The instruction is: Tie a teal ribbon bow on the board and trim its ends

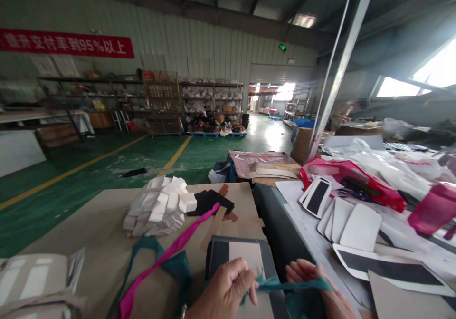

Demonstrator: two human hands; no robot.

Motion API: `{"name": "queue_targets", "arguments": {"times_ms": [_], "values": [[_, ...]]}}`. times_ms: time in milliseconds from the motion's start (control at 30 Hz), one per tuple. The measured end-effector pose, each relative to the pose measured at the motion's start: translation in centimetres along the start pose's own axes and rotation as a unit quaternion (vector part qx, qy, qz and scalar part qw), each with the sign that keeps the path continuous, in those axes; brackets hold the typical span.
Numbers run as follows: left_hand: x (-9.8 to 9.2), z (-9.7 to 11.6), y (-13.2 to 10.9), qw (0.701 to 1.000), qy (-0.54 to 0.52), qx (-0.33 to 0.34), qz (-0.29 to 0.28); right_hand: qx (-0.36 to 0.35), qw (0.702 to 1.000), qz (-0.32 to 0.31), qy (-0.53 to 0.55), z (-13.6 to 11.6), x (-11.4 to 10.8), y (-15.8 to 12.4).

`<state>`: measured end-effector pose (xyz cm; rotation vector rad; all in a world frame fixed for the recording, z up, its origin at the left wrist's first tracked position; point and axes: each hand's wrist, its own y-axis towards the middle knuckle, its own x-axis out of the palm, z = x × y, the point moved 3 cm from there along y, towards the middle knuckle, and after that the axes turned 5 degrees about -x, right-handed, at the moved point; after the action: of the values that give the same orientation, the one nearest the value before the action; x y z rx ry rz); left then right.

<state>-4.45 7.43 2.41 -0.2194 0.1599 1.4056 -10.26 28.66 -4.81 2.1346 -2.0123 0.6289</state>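
Note:
A narrow teal fabric strip [280, 285] stretches between my hands over a stack of flat pieces with dark borders and a beige middle [245, 250]. My left hand [230, 283] pinches the strip where it bunches up, close above the stack. Fingers curled, my right hand [317, 278] grips the strip's other side, to the right of the stack; part of this hand lies behind the fabric. More teal cloth [178, 265] and a long magenta strip [174, 244] lie to the left on the brown tabletop [103, 233].
A bundle of white pieces [156, 209] sits left, with black scraps [210, 202] beside it. Another tied bundle [35, 281] is near left. On the right table are white panels [359, 226], a red bag [342, 174] and a pink container [432, 209]. A person [342, 114] works behind.

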Motion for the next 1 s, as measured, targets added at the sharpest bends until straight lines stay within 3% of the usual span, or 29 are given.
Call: {"name": "queue_targets", "arguments": {"times_ms": [100,200,300,467,700,1000], "values": [[0.5,-0.7,0.6,0.997,-0.063,-0.025,0.04,0.038,0.974,0.015,0.224,0.2,3.3,-0.2],[0.8,-1.5,0.4,0.995,-0.081,-0.035,0.052,0.065,0.949,0.098,0.292,1.1,4.4,0.4],[1.1,-2.6,-0.3,0.994,-0.087,-0.039,0.053,0.084,0.943,0.16,0.278,2.3,4.3,1.3],[1.0,-4.0,-1.0,0.993,-0.1,-0.037,0.06,0.073,0.949,0.172,0.254,3.2,4.6,2.3],[0.6,-2.9,-1.3,0.995,-0.073,-0.044,0.052,0.039,0.965,0.136,0.22,-0.3,5.6,2.2],[3.8,-2.7,0.1,0.999,0.0,-0.03,0.028,0.065,0.961,0.193,0.188,0.6,2.3,3.6]]}}
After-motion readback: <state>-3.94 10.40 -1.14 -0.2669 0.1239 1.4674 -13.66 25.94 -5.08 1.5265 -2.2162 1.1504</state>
